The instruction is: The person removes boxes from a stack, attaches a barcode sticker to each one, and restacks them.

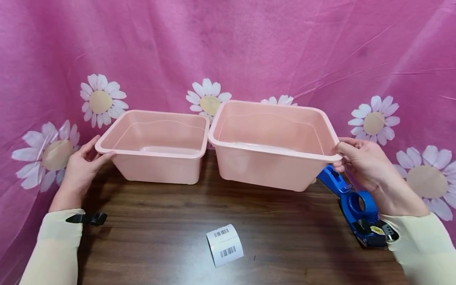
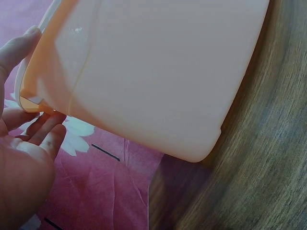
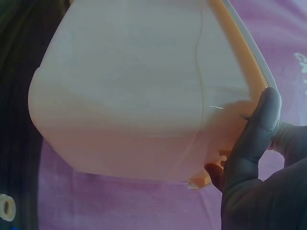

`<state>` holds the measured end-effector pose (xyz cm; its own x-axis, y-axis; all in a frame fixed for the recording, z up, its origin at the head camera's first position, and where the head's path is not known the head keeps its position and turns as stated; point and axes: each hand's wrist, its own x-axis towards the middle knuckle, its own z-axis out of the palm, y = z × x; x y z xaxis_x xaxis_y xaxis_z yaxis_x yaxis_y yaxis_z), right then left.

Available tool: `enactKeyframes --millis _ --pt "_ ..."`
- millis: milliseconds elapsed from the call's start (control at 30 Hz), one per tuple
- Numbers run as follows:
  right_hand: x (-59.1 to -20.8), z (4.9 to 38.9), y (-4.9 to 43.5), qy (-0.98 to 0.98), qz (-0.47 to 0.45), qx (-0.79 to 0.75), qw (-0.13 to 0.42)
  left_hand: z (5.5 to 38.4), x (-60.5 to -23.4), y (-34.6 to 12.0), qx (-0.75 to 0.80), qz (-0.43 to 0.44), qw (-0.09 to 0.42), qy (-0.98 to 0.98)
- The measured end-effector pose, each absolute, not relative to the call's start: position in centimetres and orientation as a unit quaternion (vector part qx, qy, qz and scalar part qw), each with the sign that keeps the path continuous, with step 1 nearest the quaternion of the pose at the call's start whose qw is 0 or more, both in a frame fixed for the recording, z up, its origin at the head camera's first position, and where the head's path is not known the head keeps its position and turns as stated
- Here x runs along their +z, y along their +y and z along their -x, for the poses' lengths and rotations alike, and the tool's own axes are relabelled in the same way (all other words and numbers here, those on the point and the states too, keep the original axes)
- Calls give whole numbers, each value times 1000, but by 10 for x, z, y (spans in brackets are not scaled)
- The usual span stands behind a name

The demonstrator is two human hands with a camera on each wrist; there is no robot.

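Two pink plastic bins stand side by side in the head view, their rims meeting or overlapping near the middle. My left hand (image 1: 79, 170) pinches the near left corner of the left bin (image 1: 160, 168), thumb on the rim and fingers below it. At the other end, my right hand (image 1: 374, 170) holds the right bin (image 1: 263, 168) by its right rim, thumb on top. This bin sits higher and tilts slightly. Both bins show bare insides. Each wrist view shows a bin's side wall (image 2: 158, 72) close up, with fingers curled at the rim.
A blue tape dispenser (image 1: 350, 202) lies on the dark wooden table (image 1: 149, 237) below my right forearm. A curled strip of white barcode labels (image 1: 224, 241) lies near the front middle. Behind the bins hangs a pink cloth (image 1: 249, 47) with white flowers. A small roll (image 3: 6, 207) shows in the right wrist view.
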<state>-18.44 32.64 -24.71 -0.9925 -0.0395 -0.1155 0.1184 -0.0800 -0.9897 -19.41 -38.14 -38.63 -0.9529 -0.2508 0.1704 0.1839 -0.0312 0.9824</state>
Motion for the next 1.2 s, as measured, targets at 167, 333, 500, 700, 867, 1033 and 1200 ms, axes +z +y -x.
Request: enactKeyframes --millis 167,333,500,700,867,1033,1200 --pt "-263 193 325 692 -41 -718 60 193 -387 -382 -719 -26 147 -678" --pt "-273 199 325 707 -44 -704 59 191 -385 -382 -720 -27 151 -677" --pt "-281 203 325 716 -53 -694 57 193 -384 -381 -722 -17 152 -675" --pt "-293 209 325 711 -48 -698 62 194 -386 -381 -718 -21 153 -679" --pt "-303 218 328 727 -40 -682 68 193 -385 -380 -713 -17 151 -684" --pt "-310 230 331 738 -38 -668 86 194 -386 -380 -714 -14 152 -683" --pt "-313 240 336 751 -46 -649 116 194 -386 -380 -726 -9 154 -671"
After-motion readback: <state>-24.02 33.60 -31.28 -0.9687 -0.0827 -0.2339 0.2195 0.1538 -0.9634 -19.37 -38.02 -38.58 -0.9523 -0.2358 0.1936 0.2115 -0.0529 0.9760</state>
